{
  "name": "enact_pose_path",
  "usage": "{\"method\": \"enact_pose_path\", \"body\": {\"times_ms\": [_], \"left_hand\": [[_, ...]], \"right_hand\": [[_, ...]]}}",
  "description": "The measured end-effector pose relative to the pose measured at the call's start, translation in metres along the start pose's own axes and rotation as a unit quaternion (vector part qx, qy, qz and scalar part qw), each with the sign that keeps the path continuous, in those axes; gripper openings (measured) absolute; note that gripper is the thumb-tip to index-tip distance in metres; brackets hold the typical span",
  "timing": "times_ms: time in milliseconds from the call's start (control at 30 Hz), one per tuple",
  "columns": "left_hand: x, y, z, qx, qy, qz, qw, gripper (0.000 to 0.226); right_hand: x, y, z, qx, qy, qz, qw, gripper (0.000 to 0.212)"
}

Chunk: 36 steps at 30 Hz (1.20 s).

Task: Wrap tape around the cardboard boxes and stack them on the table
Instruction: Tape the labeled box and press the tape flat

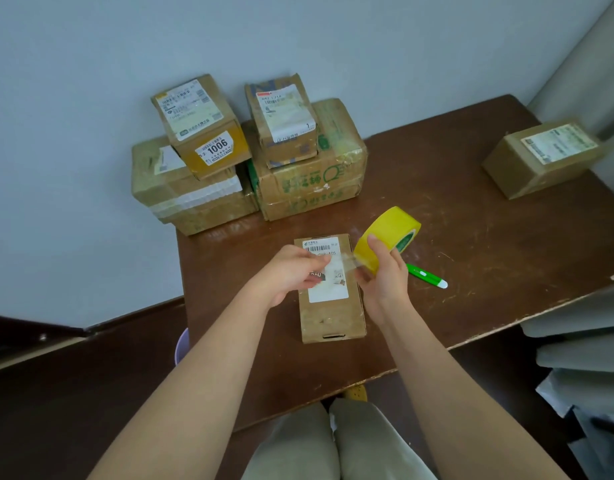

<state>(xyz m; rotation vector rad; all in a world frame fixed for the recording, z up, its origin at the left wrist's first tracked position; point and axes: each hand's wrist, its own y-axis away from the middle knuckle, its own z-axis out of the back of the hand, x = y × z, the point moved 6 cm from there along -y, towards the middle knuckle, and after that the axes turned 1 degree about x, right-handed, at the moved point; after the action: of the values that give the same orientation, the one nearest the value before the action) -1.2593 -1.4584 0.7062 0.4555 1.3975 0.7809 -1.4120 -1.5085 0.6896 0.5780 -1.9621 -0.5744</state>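
Six boxes, one tape roll, one pen on a brown table (471, 220).

Near the front edge, one flat box (329, 317) under both hands; right hand (385, 275) curled round the yellow tape roll (385, 233), left hand (291, 271) pinching the clear strip (343, 263) pulled from it, just above the label. At the back corner, four boxes in two stacks: big box (194, 199) topped by small one (203, 124), big box (312, 174) topped by small one (281, 123). Sixth box (544, 157) alone, far right. Green pen (426, 275) just right of the roll hand.
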Motion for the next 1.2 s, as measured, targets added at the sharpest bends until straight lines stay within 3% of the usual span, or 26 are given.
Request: {"method": "enact_pose_path", "body": {"times_ms": [67, 167, 300, 533, 767, 900, 967, 1033, 1200], "left_hand": [[-0.008, 0.004, -0.001, 0.014, -0.003, -0.008, 1.000, 0.024], [-0.019, 0.010, 0.001, 0.021, -0.018, -0.016, 0.999, 0.020], [-0.028, 0.014, 0.002, 0.014, -0.048, -0.031, 0.998, 0.013], [-0.038, 0.014, 0.007, -0.025, -0.124, -0.078, 0.989, 0.007], [-0.086, 0.034, -0.016, -0.035, -0.172, -0.170, 0.970, 0.013], [-0.101, 0.044, -0.030, -0.005, -0.222, -0.195, 0.955, 0.013], [-0.100, 0.046, -0.033, -0.003, -0.247, -0.191, 0.950, 0.012], [-0.096, 0.044, -0.032, -0.004, -0.247, -0.178, 0.953, 0.013], [-0.098, 0.042, -0.032, -0.014, -0.238, -0.175, 0.955, 0.016]], "right_hand": [[0.001, 0.000, 0.000, 0.009, -0.039, -0.023, 0.999, 0.005], [0.000, 0.000, 0.000, 0.032, -0.067, -0.066, 0.995, 0.022], [0.003, 0.008, -0.003, 0.079, -0.102, -0.117, 0.985, 0.018], [-0.001, 0.005, 0.008, 0.116, 0.055, -0.132, 0.983, 0.043], [-0.005, -0.003, 0.018, 0.135, -0.033, -0.152, 0.979, 0.066], [-0.003, -0.003, 0.024, 0.093, -0.161, -0.157, 0.970, 0.077], [0.005, -0.002, 0.027, 0.068, -0.159, -0.129, 0.976, 0.063], [0.010, -0.002, 0.028, 0.038, -0.135, -0.100, 0.985, 0.047], [0.019, -0.013, 0.040, -0.076, 0.028, 0.001, 0.997, 0.057]]}}
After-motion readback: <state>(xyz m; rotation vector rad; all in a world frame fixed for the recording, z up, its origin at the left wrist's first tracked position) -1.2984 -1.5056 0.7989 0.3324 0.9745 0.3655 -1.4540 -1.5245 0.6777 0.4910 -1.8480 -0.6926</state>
